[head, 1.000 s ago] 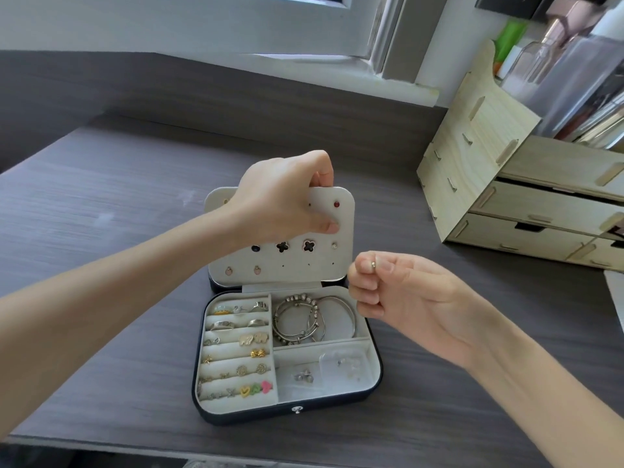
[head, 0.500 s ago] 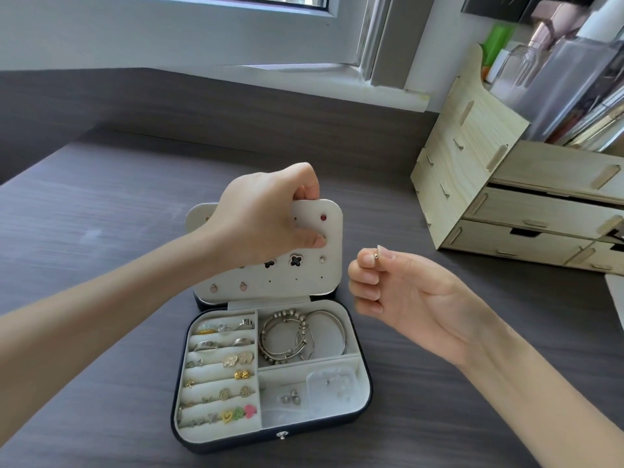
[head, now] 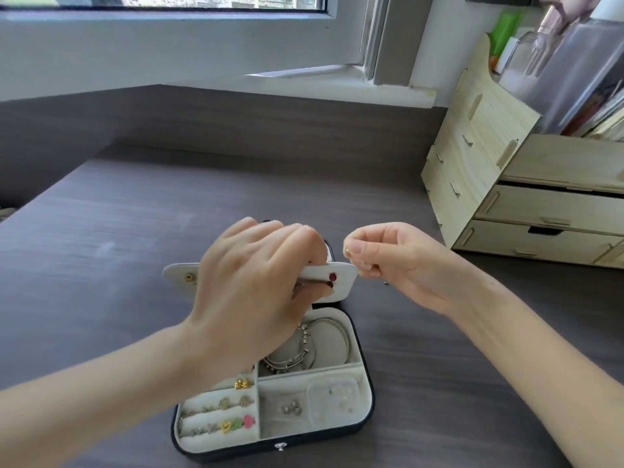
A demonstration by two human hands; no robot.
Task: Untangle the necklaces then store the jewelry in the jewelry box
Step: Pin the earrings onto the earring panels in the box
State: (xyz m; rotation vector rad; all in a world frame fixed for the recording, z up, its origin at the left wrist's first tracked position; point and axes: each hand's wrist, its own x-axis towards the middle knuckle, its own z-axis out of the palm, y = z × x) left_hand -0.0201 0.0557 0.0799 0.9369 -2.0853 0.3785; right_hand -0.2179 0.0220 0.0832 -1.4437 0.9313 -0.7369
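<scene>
A dark jewelry box (head: 361,423) with a pale lining lies open on the desk. Its compartments hold silver bangles (head: 317,346), rows of rings and studs (head: 233,427), and a small clear bag (head: 332,401). My left hand (head: 256,292) grips the white earring panel (head: 344,280), which is tipped almost flat above the box; red studs show on it. My right hand (head: 388,258) is just right of the panel and pinches a tiny gold earring piece (head: 347,251) between thumb and forefinger. No necklace is visible.
A pale wooden drawer organiser (head: 506,204) stands at the right, with bottles and books above it. The grey wood desk (head: 118,231) stretches left and back to a wall below a window sill (head: 337,86).
My left hand has tilted the earring panel from upright toward me until it is nearly edge-on. My right hand has risen a little with the small gold piece. The view dropped lower.
</scene>
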